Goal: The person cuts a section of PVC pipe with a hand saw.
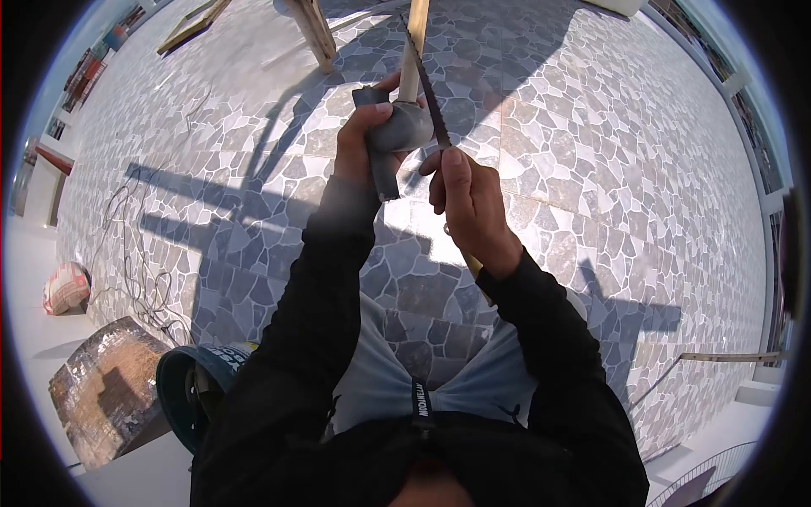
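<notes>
"Where does the long saw (430,89) point?"
"Forward and a bit left, out of the right hand (471,203), shut around its handle."
"And the gray pipe (401,128)?"
"Left of it, gripped in the left hand (357,142)."

From here I see a person in a black long-sleeved top (363,456), its cloth plain and dark. The left sleeve (308,296) and the right sleeve (549,317) run down to the wrists, loose enough to bunch into soft folds and ripples along the forearms; a pale haze blurs the left one near its cuff. Both the left hand (361,139) and the right hand (475,207) are bare. Below the top come faded light-blue jeans (384,380), creased over the thighs, with small dark marks near the hips. A narrow black strap (421,401) hangs at the middle of the waist, printed lengthwise in white capitals that seem to begin "MODA", the rest too small to read surely.
</notes>
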Action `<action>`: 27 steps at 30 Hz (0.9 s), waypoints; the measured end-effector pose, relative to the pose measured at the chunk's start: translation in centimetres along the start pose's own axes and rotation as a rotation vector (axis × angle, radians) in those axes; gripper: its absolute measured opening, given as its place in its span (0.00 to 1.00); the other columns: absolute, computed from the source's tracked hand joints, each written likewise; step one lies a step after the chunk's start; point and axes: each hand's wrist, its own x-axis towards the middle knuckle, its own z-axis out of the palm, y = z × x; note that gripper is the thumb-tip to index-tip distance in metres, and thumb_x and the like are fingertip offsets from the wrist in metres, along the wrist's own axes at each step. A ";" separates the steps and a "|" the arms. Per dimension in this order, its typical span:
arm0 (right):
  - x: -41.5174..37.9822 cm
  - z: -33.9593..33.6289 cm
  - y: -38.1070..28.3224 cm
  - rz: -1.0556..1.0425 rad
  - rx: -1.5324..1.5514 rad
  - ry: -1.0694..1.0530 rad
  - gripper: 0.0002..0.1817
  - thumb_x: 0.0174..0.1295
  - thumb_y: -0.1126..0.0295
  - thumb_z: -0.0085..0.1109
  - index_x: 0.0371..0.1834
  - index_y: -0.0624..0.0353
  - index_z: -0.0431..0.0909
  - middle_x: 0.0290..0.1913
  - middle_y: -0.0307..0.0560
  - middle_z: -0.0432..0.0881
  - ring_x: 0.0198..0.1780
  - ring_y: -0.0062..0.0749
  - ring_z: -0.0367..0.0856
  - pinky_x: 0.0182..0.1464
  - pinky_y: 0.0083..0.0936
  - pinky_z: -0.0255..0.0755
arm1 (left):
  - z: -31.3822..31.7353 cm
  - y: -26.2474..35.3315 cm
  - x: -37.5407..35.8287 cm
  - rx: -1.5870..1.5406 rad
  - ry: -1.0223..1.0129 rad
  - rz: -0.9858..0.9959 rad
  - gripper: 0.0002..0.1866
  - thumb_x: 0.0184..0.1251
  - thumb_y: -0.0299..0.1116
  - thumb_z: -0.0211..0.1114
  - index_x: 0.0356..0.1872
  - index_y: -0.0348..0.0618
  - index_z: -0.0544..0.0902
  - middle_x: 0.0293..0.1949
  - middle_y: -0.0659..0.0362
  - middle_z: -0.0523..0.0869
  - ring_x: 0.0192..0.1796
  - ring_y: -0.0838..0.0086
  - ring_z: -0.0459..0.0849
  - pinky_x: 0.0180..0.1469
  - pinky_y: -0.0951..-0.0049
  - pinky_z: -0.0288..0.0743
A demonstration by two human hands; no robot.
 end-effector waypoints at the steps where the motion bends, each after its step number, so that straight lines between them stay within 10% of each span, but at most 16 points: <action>1: 0.1 0.3 0.4 0.027 -0.008 0.003 0.33 0.81 0.49 0.37 0.34 0.70 0.81 0.25 0.62 0.82 0.30 0.52 0.84 0.36 0.40 0.74 | -0.1 0.0 0.0 -0.007 -0.020 -0.008 0.36 0.60 0.39 0.64 0.70 0.40 0.66 0.51 0.43 0.82 0.55 0.42 0.85 0.66 0.42 0.76; 27: -0.1 -0.3 -0.1 0.004 0.019 0.007 0.32 0.81 0.51 0.38 0.34 0.70 0.80 0.25 0.62 0.82 0.29 0.55 0.83 0.36 0.42 0.74 | 0.4 0.3 -0.3 0.122 -0.068 -0.011 0.44 0.55 0.40 0.66 0.73 0.35 0.62 0.50 0.46 0.81 0.56 0.47 0.84 0.68 0.45 0.75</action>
